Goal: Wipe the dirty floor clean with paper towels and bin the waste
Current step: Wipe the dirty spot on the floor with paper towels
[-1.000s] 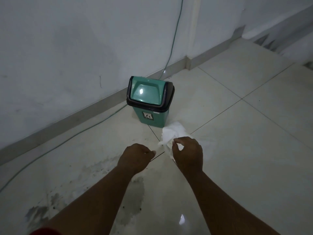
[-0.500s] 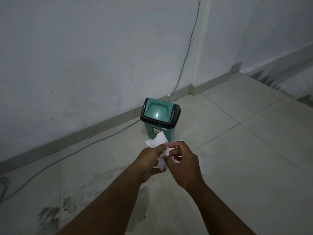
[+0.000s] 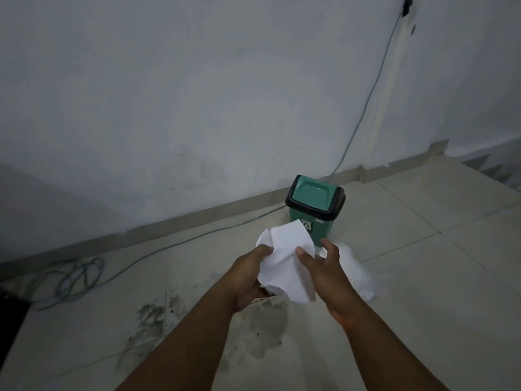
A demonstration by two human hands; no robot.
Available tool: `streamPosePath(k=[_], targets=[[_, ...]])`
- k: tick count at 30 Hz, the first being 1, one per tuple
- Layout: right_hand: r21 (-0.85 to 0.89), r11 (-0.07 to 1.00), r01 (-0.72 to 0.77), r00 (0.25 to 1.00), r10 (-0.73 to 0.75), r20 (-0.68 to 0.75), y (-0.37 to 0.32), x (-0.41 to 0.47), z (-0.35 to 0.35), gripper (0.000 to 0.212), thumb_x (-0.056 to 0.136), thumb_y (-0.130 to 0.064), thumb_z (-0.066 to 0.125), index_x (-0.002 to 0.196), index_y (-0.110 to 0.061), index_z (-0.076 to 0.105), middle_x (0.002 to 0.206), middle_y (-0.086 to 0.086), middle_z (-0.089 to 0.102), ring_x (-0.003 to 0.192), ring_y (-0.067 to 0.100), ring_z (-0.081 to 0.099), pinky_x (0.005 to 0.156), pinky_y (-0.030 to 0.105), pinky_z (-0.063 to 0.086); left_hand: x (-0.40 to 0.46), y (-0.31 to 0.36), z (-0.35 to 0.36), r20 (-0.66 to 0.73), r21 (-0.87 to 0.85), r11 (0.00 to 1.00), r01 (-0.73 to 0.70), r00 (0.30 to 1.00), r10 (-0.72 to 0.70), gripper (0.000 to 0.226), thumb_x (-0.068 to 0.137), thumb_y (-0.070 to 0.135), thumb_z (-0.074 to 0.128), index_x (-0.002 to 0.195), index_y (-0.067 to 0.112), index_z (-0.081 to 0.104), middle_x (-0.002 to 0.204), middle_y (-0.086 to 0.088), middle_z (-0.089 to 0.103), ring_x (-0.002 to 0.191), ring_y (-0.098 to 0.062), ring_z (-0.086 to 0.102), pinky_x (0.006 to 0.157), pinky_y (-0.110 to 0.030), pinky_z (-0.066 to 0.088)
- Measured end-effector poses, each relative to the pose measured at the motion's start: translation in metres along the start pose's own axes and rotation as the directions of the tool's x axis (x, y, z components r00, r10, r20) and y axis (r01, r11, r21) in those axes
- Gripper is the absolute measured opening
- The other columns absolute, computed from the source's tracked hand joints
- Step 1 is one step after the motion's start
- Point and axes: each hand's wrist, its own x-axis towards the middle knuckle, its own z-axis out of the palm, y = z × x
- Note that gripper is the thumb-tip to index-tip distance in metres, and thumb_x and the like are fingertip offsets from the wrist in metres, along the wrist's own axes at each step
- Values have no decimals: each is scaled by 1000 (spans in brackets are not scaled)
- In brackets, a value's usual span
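Where pale floor tiles [image 3: 423, 292] meet a grey-white wall [image 3: 169, 94], dark grime [image 3: 262, 331] smears the floor below both hands. Left hand [image 3: 248, 277] and right hand [image 3: 321, 266] hold a white paper towel [image 3: 284, 261], fingers curled round it. Beyond stands a green bin [image 3: 315, 207]; its small label is unreadable. A cable [image 3: 79, 275] coils by the skirting.

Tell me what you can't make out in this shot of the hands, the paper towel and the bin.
Head view:
- Bin contents: swing lid closed.
- Bin's label: too small, partly covered by the paper towel.
- Left hand fingers: mostly behind the towel.
- White heap on floor: blurred, partly behind the right hand.
- Dark object: cut by left edge.
- Floor stains: partly under the forearms.
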Motion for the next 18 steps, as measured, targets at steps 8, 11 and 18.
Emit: streamPosePath(k=[8,11,18], targets=[[3,991,135,991,-135,-2,7,-25,39,27,87,-18,74,94,-23,49,98,0,66,88,17,62,74,31,53,-41,-25,-70,-64,199,963,-183,978,200,36,92,26,67,126,23,57,113,-3,73,97,-27,71,75,-36,61],[-220,961,169,979,-189,-74,16,-22,53,32,88,-24,72,85,-23,40,84,-1,50,73,14,48,64,29,43,-37,-43,-91,-184,325,922,-208,943,278,39,92,25,67,125,21,47,126,-5,60,104,-26,66,82,-41,62],[-440,887,142,975,-202,-92,60,5,78,37,88,-31,74,78,-26,39,77,-6,51,68,7,50,56,17,38,-3,-85,-117,-251,486,832,-268,869,426,56,90,16,68,121,41,29,118,3,56,99,-18,62,76,-35,62]])
